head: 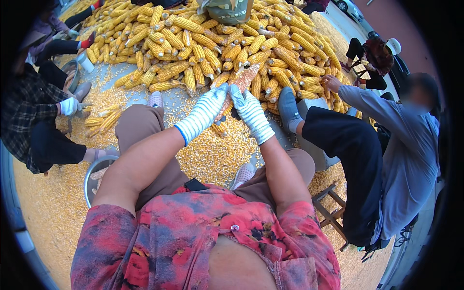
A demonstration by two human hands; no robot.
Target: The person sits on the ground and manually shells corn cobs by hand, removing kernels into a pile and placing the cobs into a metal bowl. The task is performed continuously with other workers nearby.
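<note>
My left hand (208, 107) and my right hand (250, 112), both in white-and-blue striped work gloves, meet around a corn cob (249, 75). Its far end is bare and reddish, stripped of kernels. Yellow kernels still show on a lower part between the gloves; whether that part belongs to a second cob, I cannot tell. Loose kernels (214, 156) are heaped on the ground below my hands, between my feet. Just beyond my fingertips rises a large pile of yellow corn cobs (174, 40).
A metal basin (88, 181) holding stripped cobs stands by my left leg. At left, a person in a plaid shirt (32, 108) wears white gloves. Close at right, another person (402, 145) reaches to the pile, near a wooden stool (331, 210). A green bag (226, 12) rests atop the pile.
</note>
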